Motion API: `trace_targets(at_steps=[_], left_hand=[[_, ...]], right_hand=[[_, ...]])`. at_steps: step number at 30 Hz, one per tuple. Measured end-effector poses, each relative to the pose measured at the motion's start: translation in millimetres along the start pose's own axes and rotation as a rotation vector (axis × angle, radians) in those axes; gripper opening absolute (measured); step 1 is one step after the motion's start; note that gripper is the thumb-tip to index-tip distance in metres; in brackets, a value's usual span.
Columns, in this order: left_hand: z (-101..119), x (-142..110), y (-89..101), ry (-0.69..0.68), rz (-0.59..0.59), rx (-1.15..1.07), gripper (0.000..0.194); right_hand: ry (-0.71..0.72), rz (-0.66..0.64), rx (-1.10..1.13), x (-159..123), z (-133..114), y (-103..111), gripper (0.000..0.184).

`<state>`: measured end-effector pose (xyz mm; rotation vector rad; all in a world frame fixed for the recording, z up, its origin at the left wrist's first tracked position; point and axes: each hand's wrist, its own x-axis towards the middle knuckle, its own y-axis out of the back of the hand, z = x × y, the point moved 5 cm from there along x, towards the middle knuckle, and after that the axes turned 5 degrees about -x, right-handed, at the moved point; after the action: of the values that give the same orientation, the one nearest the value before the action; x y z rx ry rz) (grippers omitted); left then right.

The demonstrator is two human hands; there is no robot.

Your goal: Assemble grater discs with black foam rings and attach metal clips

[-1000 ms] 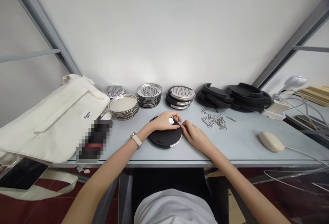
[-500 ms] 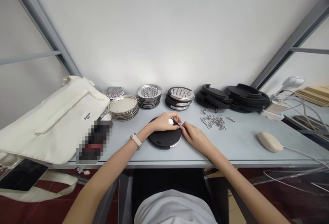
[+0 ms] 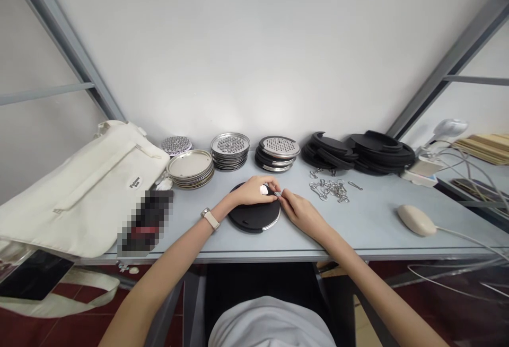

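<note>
A black round disc point(image 3: 254, 217) with a strip of silver rim showing at its near right lies on the table in front of me. Over its far part my left hand point(image 3: 252, 190) is curled, thumb on the disc and bent fingers at the far right rim. A white patch shows between that thumb and forefinger; I cannot make out what it is. At the disc's right edge my right hand point(image 3: 300, 210) pinches a small metal wire clip point(image 3: 278, 193), its end close to the left fingertips. How the clip meets the disc is hidden.
Loose wire clips point(image 3: 332, 190) lie to the right, before piled black covers point(image 3: 379, 150). Along the wall stand perforated discs point(image 3: 280, 146), grater discs point(image 3: 230, 144) and plain metal discs point(image 3: 190, 164). A white bag point(image 3: 87, 193) sits left, a corded mouse point(image 3: 417, 219) right.
Both hands stay at the disc's far right edge. The wire clip between them has turned slightly; the whole view has shifted a little with my head.
</note>
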<state>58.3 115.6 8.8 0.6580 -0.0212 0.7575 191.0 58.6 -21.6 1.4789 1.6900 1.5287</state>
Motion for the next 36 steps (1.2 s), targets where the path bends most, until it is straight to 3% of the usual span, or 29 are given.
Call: trace_targets(at_steps=[4,16,22,29,36], left_hand=[[-0.4,0.6,0.1,0.040,0.025,-0.010,0.014],[1.4,0.8,0.7,-0.004,0.044,0.050,0.013],[-0.5,0.9,0.8,0.019,0.064,0.089,0.013],[-0.9,1.5,1.3,0.009,0.083,0.149,0.012],[-3.0,2.5,0.9,0.034,0.100,0.155,0.014]], right_hand=[[0.008,-0.006,0.004,-0.2,0.5,-0.5,0.019],[-0.003,-0.030,0.085,-1.7,0.3,-0.6,0.012],[-0.005,-0.032,0.103,-2.2,-1.6,0.9,0.017],[-0.002,-0.054,0.100,-1.3,-1.6,0.7,0.010],[0.003,-0.052,0.027,-0.2,-2.0,-0.1,0.016]])
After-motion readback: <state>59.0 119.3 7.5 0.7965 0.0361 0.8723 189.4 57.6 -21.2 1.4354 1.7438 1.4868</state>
